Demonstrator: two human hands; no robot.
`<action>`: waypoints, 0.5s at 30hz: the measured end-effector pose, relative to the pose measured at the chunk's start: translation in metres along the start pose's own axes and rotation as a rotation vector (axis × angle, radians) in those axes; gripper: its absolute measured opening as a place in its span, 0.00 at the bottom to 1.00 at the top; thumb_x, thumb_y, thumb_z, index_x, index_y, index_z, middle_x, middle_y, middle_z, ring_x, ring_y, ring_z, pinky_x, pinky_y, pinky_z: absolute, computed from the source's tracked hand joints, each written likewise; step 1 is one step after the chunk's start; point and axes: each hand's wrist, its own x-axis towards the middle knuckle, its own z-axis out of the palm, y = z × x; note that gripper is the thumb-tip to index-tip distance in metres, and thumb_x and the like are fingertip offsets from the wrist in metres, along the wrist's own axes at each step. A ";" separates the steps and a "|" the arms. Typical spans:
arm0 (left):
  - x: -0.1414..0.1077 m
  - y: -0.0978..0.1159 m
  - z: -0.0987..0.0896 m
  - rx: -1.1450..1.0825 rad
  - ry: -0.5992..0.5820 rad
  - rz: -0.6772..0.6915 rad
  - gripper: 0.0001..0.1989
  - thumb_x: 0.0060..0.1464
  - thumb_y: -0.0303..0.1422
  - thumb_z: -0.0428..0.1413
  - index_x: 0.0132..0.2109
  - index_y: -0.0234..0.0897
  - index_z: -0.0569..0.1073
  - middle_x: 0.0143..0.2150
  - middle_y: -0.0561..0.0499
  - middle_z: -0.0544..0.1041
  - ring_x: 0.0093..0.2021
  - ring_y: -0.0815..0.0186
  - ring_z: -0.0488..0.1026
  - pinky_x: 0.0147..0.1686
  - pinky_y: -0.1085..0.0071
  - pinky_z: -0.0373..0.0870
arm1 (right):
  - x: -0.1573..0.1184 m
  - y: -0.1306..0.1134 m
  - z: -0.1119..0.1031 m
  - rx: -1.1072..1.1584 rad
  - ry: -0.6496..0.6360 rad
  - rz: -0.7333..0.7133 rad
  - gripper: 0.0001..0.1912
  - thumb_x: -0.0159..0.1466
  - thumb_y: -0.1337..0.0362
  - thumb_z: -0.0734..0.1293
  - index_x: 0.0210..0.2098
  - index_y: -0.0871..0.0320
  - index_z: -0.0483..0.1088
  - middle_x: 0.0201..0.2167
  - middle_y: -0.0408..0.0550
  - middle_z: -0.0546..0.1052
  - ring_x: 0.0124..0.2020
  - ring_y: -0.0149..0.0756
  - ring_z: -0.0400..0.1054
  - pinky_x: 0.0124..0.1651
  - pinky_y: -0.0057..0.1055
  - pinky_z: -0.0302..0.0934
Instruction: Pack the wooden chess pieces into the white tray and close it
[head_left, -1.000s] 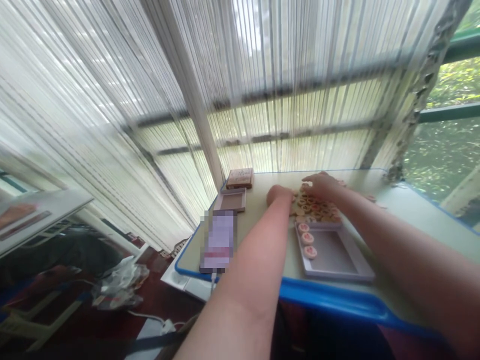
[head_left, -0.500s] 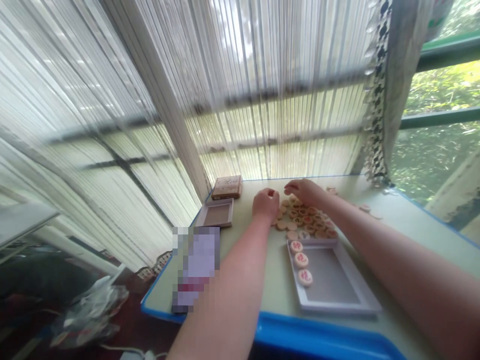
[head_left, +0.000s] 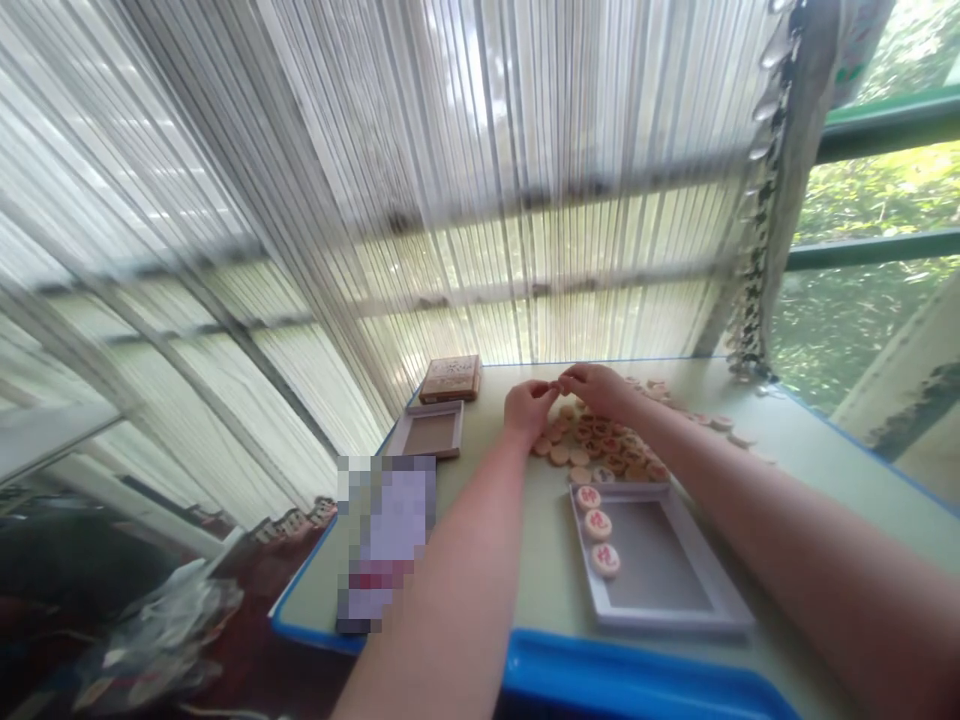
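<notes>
My left hand (head_left: 529, 408) and my right hand (head_left: 596, 388) meet fingertip to fingertip above the far side of a heap of wooden Chinese chess pieces (head_left: 580, 457). The fingers of both are pinched together; whatever lies between them is too small to make out. Beneath my right hand and forearm part of the heap is hidden. Nearer to me lies a shallow pale box tray (head_left: 658, 560). Along its left wall three pieces with red characters, the top one (head_left: 589, 497) among them, sit in a column.
At the back left are a closed printed box (head_left: 450, 378) and a smaller open box lid (head_left: 431, 430). A blurred-out flat object (head_left: 390, 540) lies near the left edge. Loose pieces (head_left: 720, 424) spread to the right. A blue tray-like edge (head_left: 645, 680) borders the table's front.
My right hand has moved left and my left hand slightly right, so their fingertips now meet. More loose pieces show at the right. The view has shifted a little.
</notes>
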 end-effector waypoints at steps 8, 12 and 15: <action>0.000 0.016 -0.007 0.513 -0.097 -0.087 0.16 0.54 0.36 0.47 0.36 0.34 0.78 0.37 0.42 0.78 0.40 0.62 0.74 0.40 0.72 0.66 | 0.002 0.016 -0.009 -0.401 -0.193 0.101 0.16 0.53 0.58 0.63 0.38 0.56 0.74 0.38 0.49 0.77 0.37 0.41 0.69 0.38 0.31 0.60; 0.001 0.022 -0.005 0.656 -0.188 -0.096 0.18 0.55 0.35 0.45 0.38 0.32 0.78 0.40 0.39 0.77 0.45 0.59 0.72 0.44 0.70 0.65 | 0.000 0.013 -0.009 -0.382 -0.192 0.091 0.18 0.54 0.57 0.62 0.39 0.56 0.75 0.38 0.49 0.77 0.38 0.40 0.69 0.37 0.31 0.60; 0.000 0.021 -0.003 0.666 -0.192 -0.068 0.18 0.56 0.35 0.44 0.41 0.32 0.76 0.43 0.39 0.75 0.48 0.59 0.70 0.47 0.70 0.64 | -0.002 0.011 -0.009 -0.392 -0.181 0.030 0.17 0.56 0.57 0.60 0.40 0.55 0.74 0.39 0.48 0.77 0.39 0.40 0.69 0.38 0.30 0.60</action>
